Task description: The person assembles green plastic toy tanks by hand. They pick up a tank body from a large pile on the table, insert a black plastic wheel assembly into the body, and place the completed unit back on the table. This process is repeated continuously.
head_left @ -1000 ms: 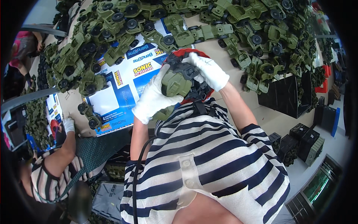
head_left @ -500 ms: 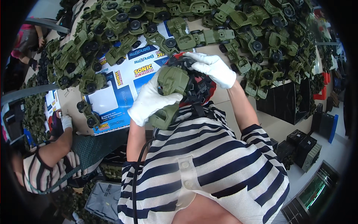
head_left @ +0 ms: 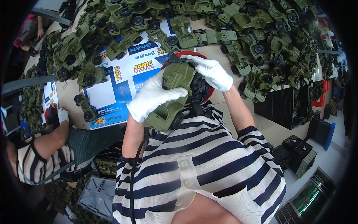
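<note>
Jeep (head_left: 179,77) held by the black parts (head_left: 198,89)

Left hand (head_left: 151,98) grips the green jeep, tilted, before the chest; right hand (head_left: 213,73) bends its fingers near the far end, holding what, I cannot tell. The step looks like close handwork on this jeep; the next move seems to need a steady left hold. Behind: red bowl (head_left: 194,53), then other jeeps (head_left: 257,22) heaped on the counter (head_left: 71,98)
</note>
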Demonstrator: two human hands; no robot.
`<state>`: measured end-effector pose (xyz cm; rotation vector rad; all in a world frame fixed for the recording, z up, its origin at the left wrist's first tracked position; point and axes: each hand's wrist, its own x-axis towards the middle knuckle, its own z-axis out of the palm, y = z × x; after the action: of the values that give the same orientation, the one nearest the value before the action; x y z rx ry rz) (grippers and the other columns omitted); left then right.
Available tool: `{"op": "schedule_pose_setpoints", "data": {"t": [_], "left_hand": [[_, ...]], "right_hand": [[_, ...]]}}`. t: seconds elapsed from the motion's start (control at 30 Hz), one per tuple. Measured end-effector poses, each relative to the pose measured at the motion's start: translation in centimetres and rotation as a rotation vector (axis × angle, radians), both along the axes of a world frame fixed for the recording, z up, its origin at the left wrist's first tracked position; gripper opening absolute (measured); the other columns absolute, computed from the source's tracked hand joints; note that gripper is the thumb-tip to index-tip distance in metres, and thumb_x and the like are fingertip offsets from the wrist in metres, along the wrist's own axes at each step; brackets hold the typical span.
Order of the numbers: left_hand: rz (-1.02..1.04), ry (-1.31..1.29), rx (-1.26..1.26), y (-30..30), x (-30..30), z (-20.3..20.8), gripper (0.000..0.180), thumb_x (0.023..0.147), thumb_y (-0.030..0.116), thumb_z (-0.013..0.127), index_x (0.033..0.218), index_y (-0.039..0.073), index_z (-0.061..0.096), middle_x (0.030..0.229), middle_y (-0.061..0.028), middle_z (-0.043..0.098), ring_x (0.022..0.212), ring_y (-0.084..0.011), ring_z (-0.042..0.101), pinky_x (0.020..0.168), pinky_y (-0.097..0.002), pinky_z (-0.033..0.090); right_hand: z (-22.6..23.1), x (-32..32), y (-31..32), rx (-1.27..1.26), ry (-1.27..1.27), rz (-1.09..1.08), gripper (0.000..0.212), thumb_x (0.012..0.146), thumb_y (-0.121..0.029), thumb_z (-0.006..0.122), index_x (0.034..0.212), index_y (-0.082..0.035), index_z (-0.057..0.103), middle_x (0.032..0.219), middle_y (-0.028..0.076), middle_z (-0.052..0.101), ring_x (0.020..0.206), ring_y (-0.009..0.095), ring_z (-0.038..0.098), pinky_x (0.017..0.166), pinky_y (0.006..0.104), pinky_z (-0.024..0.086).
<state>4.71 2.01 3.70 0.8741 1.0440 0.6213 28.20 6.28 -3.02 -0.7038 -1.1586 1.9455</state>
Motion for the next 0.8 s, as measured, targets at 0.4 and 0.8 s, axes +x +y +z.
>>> {"op": "schedule_pose_setpoints", "data": {"t": [0.4, 0.8], "left_hand": [[-0.007, -0.062, -0.036, -0.5, -0.1, 0.0, 0.057, 0.079, 0.011, 0.08, 0.13, 0.001, 0.055, 0.101, -0.0015, 0.068, 0.08, -0.0039, 0.061, 0.069, -0.0183, 0.05], [0.317, -0.027, 0.301, -1.9, 4.3, -4.0, 0.094, 0.072, 0.015, 0.086, 0.147, -0.002, 0.03, 0.12, -0.0101, 0.06, 0.108, -0.0129, 0.057, 0.093, -0.0279, 0.047]], "right_hand": [[0.3, 0.2, 0.4, 0.033, -0.005, 0.043, 0.055, 0.092, -0.023, 0.065, 0.137, 0.005, 0.05, 0.14, 0.012, 0.052, 0.129, 0.022, 0.048, 0.11, 0.0348, 0.034], [2.8, -3.2, -0.3, 0.104, -0.3, -0.274, 0.05, 0.106, -0.037, 0.034, 0.12, 0.003, 0.061, 0.12, 0.012, 0.064, 0.11, 0.018, 0.057, 0.102, 0.0339, 0.041]]}}
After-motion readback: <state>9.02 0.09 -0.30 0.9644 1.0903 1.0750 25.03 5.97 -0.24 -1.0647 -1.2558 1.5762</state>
